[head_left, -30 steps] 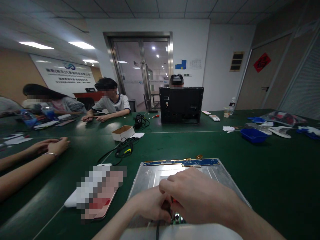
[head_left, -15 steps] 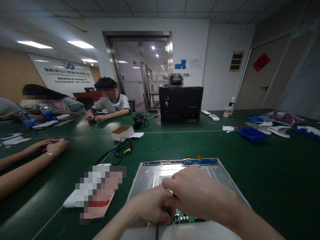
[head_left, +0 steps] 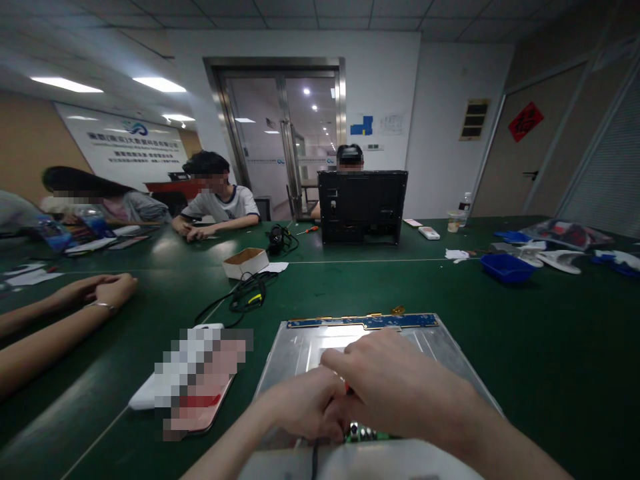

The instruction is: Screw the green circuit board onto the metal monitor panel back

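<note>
My left hand (head_left: 305, 405) and my right hand (head_left: 400, 387) meet over a silvery metal display panel (head_left: 280, 363) with a blue circuit strip (head_left: 360, 323) along its far edge. The left fingers are pinched low beside a green circuit board (head_left: 370, 433); what they hold is hidden. My right hand is closed above them, its fingers curled inward, and a small red bit (head_left: 347, 387) shows between the hands, too covered to name. A black cable (head_left: 315, 460) runs down below the left fingers. A pale, rounded surface (head_left: 370, 463) lies at the near edge.
Two phones, one white (head_left: 150, 390) and one pink (head_left: 200, 420), lie left of the panel. Beyond are coiled black cables (head_left: 245, 297), a small open box (head_left: 245, 264), a screwdriver (head_left: 311, 229), a black monitor casing (head_left: 363, 207) and a blue tray (head_left: 507, 268). Another person's forearms (head_left: 65, 320) rest at left.
The left fingers have shifted slightly, and a red bit now shows between my hands. Both hands stay over the circuit board. The view has tilted a little.
</note>
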`<move>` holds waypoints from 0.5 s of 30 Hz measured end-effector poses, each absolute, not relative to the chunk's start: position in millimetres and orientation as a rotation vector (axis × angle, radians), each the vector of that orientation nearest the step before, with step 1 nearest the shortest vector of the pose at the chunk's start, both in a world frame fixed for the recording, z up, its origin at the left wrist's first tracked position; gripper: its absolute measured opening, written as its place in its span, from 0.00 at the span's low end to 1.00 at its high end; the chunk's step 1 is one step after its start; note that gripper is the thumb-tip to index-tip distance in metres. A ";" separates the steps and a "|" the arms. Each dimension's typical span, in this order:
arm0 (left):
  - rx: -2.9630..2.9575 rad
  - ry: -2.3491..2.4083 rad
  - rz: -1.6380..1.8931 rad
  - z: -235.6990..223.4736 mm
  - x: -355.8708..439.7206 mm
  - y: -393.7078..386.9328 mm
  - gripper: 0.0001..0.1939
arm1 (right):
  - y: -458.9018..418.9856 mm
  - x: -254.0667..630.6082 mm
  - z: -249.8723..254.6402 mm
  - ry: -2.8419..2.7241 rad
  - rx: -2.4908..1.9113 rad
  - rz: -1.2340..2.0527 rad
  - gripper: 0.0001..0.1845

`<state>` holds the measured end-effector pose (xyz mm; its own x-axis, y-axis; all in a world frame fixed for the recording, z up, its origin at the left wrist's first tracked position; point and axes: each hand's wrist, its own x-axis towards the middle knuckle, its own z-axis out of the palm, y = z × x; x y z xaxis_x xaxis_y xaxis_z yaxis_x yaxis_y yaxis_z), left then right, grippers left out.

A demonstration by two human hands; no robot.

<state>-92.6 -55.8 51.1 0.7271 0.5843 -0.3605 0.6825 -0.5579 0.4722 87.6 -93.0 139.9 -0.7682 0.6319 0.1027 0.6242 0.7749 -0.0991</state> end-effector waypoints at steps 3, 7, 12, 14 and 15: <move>2.257 0.945 -0.215 54.1 -91.3 -55.5 0.03 | -92.2 85.8 136.6 -2.813 -1.089 -0.010 0.08; 2.328 0.976 -0.246 52.4 -91.0 -55.1 0.05 | -91.7 89.0 136.9 -2.820 -0.911 0.025 0.06; 2.358 1.056 -0.290 46.2 -92.8 -54.5 0.10 | -93.1 93.6 142.5 -2.863 -0.768 0.150 0.10; 2.367 1.050 -0.274 45.9 -93.3 -55.3 0.10 | -93.8 92.5 141.5 -2.852 -0.774 0.118 0.10; 2.366 1.040 -0.258 46.6 -93.4 -55.9 0.10 | -94.0 91.1 140.0 -2.836 -0.802 0.090 0.10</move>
<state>-93.4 -55.9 46.6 0.6840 0.6254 -0.3754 0.7284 -0.5579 0.3977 91.1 -94.0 140.0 -0.8349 0.5241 0.1682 0.5123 0.8517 -0.1104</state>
